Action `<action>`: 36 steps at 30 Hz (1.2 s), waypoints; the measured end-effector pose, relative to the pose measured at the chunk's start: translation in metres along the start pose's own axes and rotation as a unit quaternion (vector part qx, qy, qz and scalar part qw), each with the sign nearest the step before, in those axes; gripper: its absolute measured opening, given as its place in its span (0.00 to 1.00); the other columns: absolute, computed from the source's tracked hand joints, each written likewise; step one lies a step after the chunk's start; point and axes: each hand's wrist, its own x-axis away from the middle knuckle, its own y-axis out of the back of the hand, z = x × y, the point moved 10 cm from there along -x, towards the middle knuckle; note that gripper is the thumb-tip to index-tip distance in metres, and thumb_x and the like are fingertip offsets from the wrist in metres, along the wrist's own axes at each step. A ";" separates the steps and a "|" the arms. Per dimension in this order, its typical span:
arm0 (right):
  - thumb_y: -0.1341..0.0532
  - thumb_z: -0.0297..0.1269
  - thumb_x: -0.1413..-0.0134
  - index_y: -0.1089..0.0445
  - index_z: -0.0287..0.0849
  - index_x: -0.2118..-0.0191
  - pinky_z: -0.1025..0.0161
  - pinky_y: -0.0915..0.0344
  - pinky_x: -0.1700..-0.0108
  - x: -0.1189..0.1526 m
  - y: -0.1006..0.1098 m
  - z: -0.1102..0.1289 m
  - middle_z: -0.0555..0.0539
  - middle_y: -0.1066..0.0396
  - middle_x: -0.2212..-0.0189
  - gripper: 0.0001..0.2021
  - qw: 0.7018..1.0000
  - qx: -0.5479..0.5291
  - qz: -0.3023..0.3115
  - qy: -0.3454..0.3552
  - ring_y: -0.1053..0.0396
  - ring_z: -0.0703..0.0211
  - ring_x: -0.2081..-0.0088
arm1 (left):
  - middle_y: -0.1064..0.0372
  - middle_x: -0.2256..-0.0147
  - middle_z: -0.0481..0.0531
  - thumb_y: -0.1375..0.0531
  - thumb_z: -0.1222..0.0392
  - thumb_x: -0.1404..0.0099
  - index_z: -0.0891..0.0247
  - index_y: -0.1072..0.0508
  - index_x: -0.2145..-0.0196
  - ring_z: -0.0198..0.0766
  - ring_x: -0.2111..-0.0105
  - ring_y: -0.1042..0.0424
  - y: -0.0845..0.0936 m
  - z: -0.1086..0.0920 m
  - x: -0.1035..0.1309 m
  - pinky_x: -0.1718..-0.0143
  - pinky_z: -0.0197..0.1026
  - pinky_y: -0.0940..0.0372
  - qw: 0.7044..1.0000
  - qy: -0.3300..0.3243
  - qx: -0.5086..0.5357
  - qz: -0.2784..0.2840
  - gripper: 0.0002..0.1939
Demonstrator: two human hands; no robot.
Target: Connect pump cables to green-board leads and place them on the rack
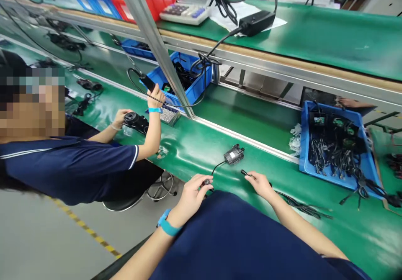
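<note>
My left hand [192, 196], a blue band on its wrist, pinches a black round cable connector [207, 182] by the bench's front edge. A short black cable [218, 165] runs between that connector's side and a small black box [234, 154] with a pale label, which lies on the green bench top. To the right, my right hand [259, 184] grips a second black cable plug [244, 172] that points left. The two connectors are apart. Beneath and beyond my right forearm lies a bundle of black cable [301, 206].
A blue bin [303, 146] of black boxes and cables stands at the right. On my left a co-worker [103, 163] holds a black device. A metal post [157, 45] and an upper shelf [329, 29] edge the bench. A black power adapter [257, 22] rests up there, its cable hanging down.
</note>
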 end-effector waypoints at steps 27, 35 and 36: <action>0.45 0.41 0.31 0.23 0.40 0.54 0.63 0.37 0.64 0.081 0.018 0.154 0.45 0.28 0.70 0.15 0.957 -0.029 0.002 0.288 0.32 0.59 0.68 | 0.25 0.62 0.48 0.43 0.56 0.28 0.59 0.24 0.54 0.35 0.62 0.31 -0.051 -0.025 0.002 0.54 0.41 0.41 0.970 -0.066 -0.102 0.208 0.10; 0.46 0.39 0.31 0.23 0.38 0.58 0.64 0.38 0.65 0.084 0.010 0.154 0.45 0.29 0.72 0.15 0.955 0.036 0.003 0.294 0.32 0.60 0.70 | 0.25 0.59 0.48 0.46 0.54 0.27 0.57 0.25 0.53 0.37 0.59 0.28 -0.067 -0.018 0.000 0.54 0.43 0.40 0.941 -0.082 -0.146 0.295 0.12; 0.45 0.38 0.31 0.23 0.38 0.59 0.64 0.37 0.64 0.085 0.009 0.154 0.46 0.28 0.71 0.14 0.957 0.023 0.001 0.288 0.32 0.60 0.69 | 0.25 0.59 0.48 0.46 0.54 0.26 0.57 0.25 0.53 0.38 0.59 0.28 -0.068 -0.017 0.001 0.54 0.43 0.40 0.940 -0.087 -0.141 0.299 0.12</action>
